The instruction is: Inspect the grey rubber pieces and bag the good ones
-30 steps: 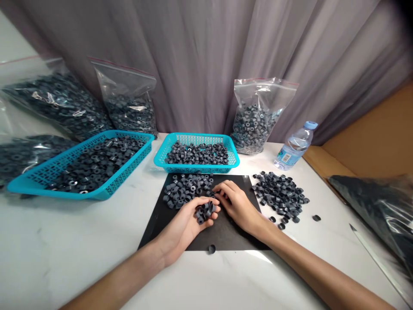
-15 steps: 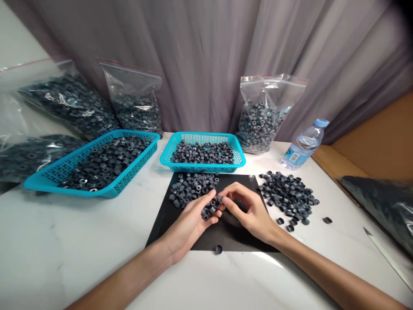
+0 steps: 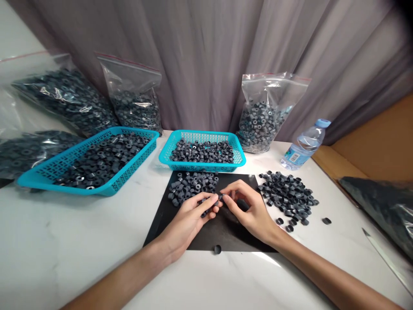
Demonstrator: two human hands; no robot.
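My left hand (image 3: 193,215) is curled around several small dark grey cylindrical pieces, mostly hidden by its fingers and thumb. My right hand (image 3: 248,211) comes in from the other side, thumb and forefinger pinched at a small dark grey piece (image 3: 220,197) that my left fingertips also touch. Both hands are over a black mat (image 3: 209,237). Behind my left hand, a pile of grey pieces with holes (image 3: 190,185) lies on the mat. To the right of my right hand spreads a heap of dark ring-shaped caps (image 3: 288,196).
Two blue baskets, one at left (image 3: 129,174) and one behind the mat (image 3: 202,165), hold grey pieces. Filled zip bags stand behind, including one (image 3: 258,125) beside a water bottle (image 3: 303,146). A single cap (image 3: 217,249) lies at the mat's front edge; a blade-like strip (image 3: 383,254) lies right.
My left thumb has moved forward over the pieces in its grasp, covering more of them. The fingertips of both hands stay together at the small piece. The view has shifted slightly.
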